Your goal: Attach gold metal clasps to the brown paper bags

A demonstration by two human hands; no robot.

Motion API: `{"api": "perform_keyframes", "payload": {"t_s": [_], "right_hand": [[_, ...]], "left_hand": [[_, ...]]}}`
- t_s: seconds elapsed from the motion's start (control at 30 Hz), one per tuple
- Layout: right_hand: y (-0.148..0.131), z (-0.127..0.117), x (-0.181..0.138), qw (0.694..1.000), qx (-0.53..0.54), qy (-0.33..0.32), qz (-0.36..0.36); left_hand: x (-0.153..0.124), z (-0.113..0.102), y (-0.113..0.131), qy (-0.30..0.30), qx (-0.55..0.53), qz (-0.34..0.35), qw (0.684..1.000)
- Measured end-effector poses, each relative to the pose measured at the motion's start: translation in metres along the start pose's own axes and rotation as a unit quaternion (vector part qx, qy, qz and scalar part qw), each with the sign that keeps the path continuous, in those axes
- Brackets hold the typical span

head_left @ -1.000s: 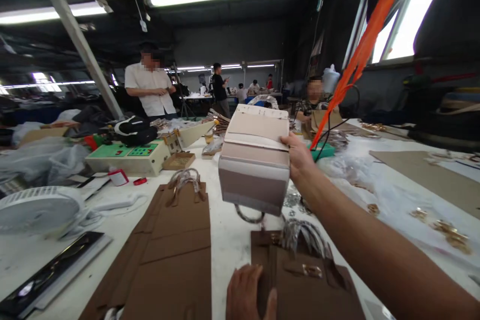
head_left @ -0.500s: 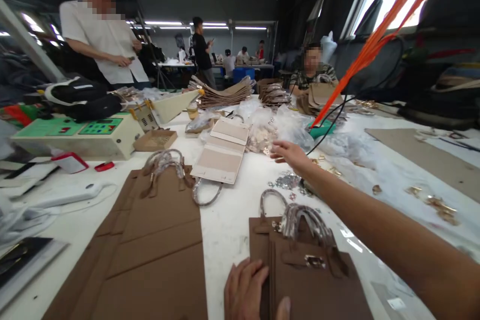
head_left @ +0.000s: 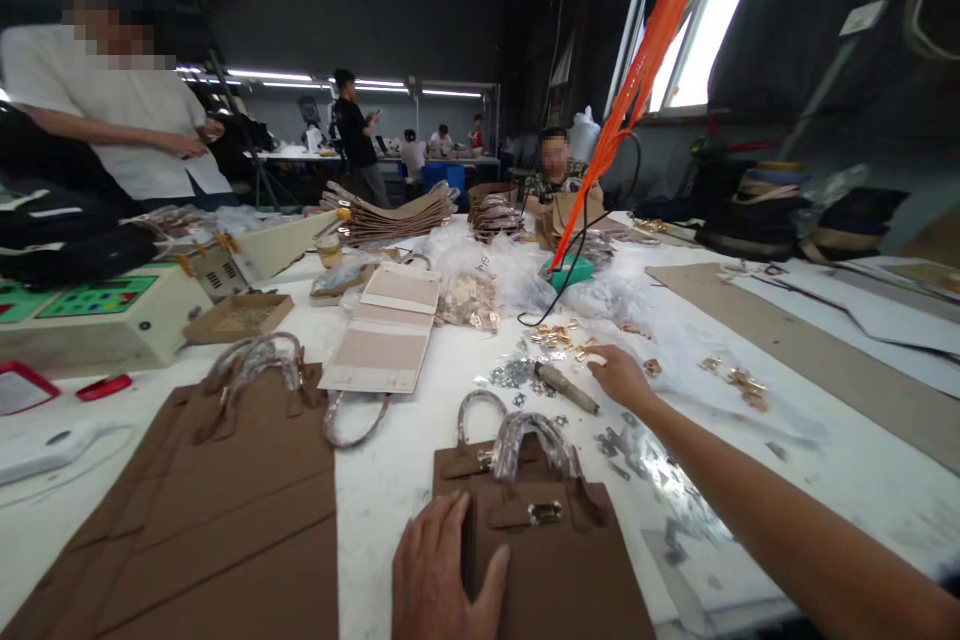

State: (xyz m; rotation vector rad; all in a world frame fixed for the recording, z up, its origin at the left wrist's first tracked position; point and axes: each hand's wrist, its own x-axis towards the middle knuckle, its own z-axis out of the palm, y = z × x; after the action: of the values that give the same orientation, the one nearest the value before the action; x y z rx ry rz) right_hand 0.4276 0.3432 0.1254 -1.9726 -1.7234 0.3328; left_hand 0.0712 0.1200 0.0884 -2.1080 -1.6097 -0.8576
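Observation:
My left hand lies flat, fingers spread, on the left edge of a brown handbag at the near table edge. The bag has wrapped handles and a metal clasp. My right hand reaches over the table with fingers loosely apart and nothing in them, right beside a short tool with a dark handle. A beige handbag lies flat further back, left of the tool. Small metal fittings are scattered around the tool.
Flat brown bag panels with handles cover the near left. A cream control box and a cardboard tray stand at far left. Plastic bags of gold hardware, an orange cord, and cardboard sheets lie beyond. Several people work behind the table.
My right hand held the beige handbag up, let it go onto the table, then drew back to the right beside the tool. My left hand stayed on the brown handbag.

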Motion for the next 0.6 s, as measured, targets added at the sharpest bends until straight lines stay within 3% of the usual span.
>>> {"api": "perform_keyframes", "payload": {"t_s": [0.2, 0.37, 0.5, 0.6], "right_hand": [[-0.007, 0.026, 0.032, 0.996, -0.077, -0.034, 0.007], [-0.002, 0.022, 0.038, 0.994, -0.102, -0.042, -0.002], [0.001, 0.018, 0.036, 0.994, -0.102, -0.010, -0.023], [0.001, 0.030, 0.042, 0.994, -0.104, 0.011, -0.042]], "left_hand": [[0.014, -0.003, 0.009, 0.007, -0.023, 0.004, 1.000], [0.021, -0.003, 0.019, -0.007, -0.053, -0.014, 0.998], [0.015, 0.004, 0.013, 0.000, -0.065, -0.012, 0.998], [0.009, 0.012, 0.003, -0.011, -0.055, 0.006, 0.998]]}}
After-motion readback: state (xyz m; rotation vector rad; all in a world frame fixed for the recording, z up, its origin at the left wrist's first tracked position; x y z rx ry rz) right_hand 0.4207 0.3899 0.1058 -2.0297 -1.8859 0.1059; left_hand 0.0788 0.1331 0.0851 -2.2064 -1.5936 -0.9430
